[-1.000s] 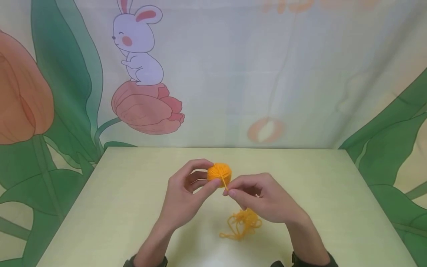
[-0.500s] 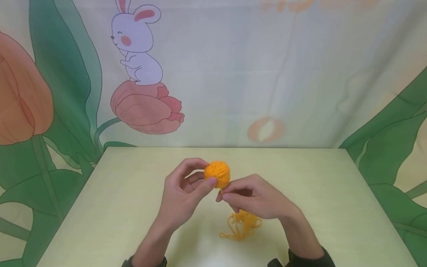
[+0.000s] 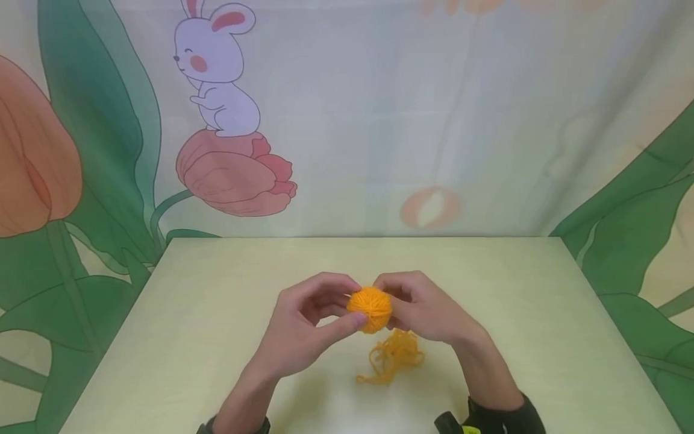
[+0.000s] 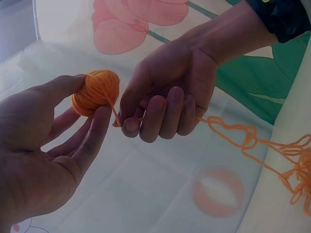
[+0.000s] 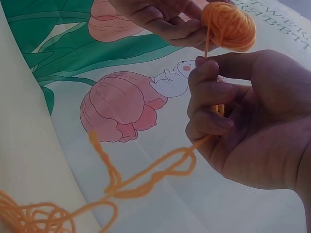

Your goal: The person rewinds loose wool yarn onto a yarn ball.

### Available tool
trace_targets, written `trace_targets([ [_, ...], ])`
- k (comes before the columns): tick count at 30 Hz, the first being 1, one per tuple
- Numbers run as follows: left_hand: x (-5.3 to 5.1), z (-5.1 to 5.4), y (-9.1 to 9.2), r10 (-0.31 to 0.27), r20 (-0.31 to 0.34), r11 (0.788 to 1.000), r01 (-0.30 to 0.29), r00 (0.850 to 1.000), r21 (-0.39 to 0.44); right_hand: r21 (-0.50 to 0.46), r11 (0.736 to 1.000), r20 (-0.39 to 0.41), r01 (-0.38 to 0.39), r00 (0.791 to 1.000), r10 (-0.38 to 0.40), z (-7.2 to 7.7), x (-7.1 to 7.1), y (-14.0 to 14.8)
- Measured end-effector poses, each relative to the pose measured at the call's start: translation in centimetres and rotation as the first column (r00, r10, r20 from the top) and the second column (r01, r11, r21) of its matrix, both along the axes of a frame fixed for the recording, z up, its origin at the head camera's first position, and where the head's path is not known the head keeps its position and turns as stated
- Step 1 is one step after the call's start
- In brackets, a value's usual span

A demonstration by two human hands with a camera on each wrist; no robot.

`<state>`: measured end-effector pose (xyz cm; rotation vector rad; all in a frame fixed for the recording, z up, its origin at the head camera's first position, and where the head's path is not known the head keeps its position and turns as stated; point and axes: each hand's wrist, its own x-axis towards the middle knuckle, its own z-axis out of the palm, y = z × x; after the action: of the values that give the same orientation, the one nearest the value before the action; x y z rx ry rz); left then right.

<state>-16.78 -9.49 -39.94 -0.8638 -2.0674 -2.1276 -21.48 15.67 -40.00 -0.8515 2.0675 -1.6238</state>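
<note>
An orange ball of yarn [image 3: 370,310] is held above the table between the thumb and fingers of my left hand [image 3: 303,328]. Close by on its right, my right hand [image 3: 434,307] pinches the strand of yarn [image 5: 207,41] that runs off the ball, as the right wrist view shows. The same strand passes through the curled fingers of my right hand [image 4: 167,97] in the left wrist view and trails out the other side. A loose heap of orange yarn [image 3: 398,352] lies on the table below the hands.
The pale yellow table [image 3: 217,289] stretches out around the hands. Behind it hangs a printed curtain [image 3: 347,120] with a rabbit and tulips. Loops of slack yarn [image 4: 228,128] link the right hand to the heap.
My right hand has gone from below the ball's lower right, up round to its far right side. The ball and left hand have shifted slightly down and to the right.
</note>
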Motion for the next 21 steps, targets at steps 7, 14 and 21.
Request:
trace_targets([
  [7,0.1,-0.1,0.1,-0.073,-0.036,0.993,0.069,0.997,-0.097,-0.041,0.998,-0.007,0.052,0.999,-0.052,0.3,0.0,0.3],
  [14,0.0,-0.4,0.2,-0.099,-0.089,0.983,0.083,0.991,-0.164,-0.081,0.991,-0.062,0.103,0.992,-0.108,0.6,0.2,0.5],
  [21,-0.3,-0.5,0.4,-0.051,-0.164,0.975,0.013,0.985,-0.221,-0.111,0.987,-0.13,0.115,0.983,-0.129,1.1,0.6,0.6],
])
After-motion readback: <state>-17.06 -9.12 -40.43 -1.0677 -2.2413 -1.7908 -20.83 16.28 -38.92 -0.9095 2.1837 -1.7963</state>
